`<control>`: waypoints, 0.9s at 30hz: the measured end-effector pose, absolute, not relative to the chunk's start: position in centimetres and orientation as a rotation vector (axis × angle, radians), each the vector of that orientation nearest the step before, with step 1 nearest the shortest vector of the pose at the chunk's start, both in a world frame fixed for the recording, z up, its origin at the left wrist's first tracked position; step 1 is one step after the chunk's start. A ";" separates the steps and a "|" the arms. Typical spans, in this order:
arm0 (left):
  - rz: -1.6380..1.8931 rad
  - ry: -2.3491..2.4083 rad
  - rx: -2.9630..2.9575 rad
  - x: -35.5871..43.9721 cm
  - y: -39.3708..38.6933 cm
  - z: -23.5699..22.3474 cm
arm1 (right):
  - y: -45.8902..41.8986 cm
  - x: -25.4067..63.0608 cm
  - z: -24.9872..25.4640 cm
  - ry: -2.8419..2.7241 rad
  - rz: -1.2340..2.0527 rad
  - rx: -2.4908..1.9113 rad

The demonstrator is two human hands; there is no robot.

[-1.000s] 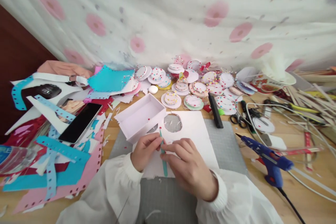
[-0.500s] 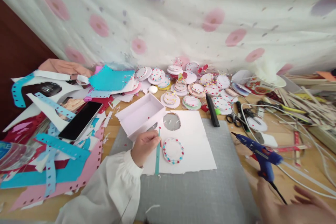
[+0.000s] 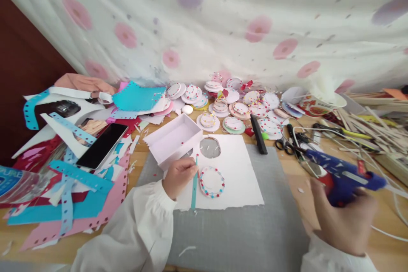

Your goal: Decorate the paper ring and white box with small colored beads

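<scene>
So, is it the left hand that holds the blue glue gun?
No, the right hand grips the blue glue gun, while the left hand holds a slim teal piece.

Dk-blu glue gun (image 3: 339, 170), teal tweezers (image 3: 194, 193)

No text can be read with certainty. On the blue label (image 3: 9, 187) of the clear bottle (image 3: 36, 185), pale letters are visible but unclear. The bowl (image 3: 314, 106) carries small printed characters, too blurred for reading.
</scene>
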State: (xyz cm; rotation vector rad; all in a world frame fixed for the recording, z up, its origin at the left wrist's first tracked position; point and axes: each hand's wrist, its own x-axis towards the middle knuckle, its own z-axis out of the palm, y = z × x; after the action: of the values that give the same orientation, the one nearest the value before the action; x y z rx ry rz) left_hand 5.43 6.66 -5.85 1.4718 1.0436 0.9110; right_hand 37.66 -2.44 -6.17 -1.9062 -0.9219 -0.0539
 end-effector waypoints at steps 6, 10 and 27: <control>0.928 0.942 1.584 5.4 6.7 -6.7 | 3.4 30.1 -5.6 -1.035 0.136 -1.653; 0.945 0.924 1.607 5.3 6.7 -6.8 | 3.6 26.9 -7.3 -1.266 0.230 -1.585; 0.899 0.811 1.636 5.6 6.5 -5.9 | 2.4 27.5 -8.9 -1.367 0.231 -1.628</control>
State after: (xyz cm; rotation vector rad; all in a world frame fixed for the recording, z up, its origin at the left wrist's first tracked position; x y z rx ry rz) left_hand 5.58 6.55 -5.91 1.6359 0.8112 0.8987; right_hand 27.48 2.38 -8.92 -1.6284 -1.3671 0.2307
